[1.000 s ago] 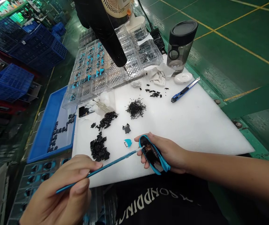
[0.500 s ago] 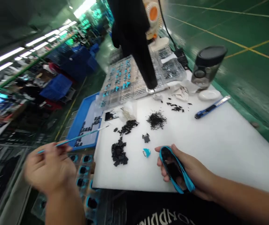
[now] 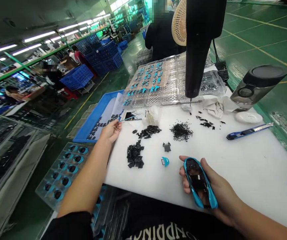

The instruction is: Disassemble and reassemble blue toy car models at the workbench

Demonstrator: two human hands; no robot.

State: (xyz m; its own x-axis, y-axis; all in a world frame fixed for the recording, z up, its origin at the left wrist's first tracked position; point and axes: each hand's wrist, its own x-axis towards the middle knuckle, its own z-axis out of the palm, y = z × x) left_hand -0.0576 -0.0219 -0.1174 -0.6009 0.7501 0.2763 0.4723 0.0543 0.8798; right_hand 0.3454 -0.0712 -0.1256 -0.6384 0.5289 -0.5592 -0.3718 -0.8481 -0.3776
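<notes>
In my right hand [image 3: 208, 176] lies a blue toy car body [image 3: 200, 183] with a glossy black top, gripped between thumb and fingers. My left hand [image 3: 111, 131], at the far left of the white worktop, pinches a thin blue stick [image 3: 126, 118] like a fine brush. Its tip lies over a small black-and-white patch [image 3: 135, 115]. Between the hands are a small blue part [image 3: 165, 162] with a metal frame and a dark grey bracket [image 3: 166, 147]. Black parts [image 3: 135, 155] and small black screws [image 3: 181, 131] sit in heaps.
A black electric screwdriver [image 3: 194, 66] hangs point-down over the worktop [image 3: 248, 173]. Behind are clear trays [image 3: 168, 83]; left, a blue bin [image 3: 83, 128] and a tray of blue parts [image 3: 63, 173]. At right are a knife [image 3: 249, 131] and a tilted bottle [image 3: 255, 86]. A person [image 3: 162, 36] sits beyond.
My left hand has moved forward and right, taking the stick from beyond the worktop's left edge to the patch. The right hand still holds the toy car body. The camera view has shifted.
</notes>
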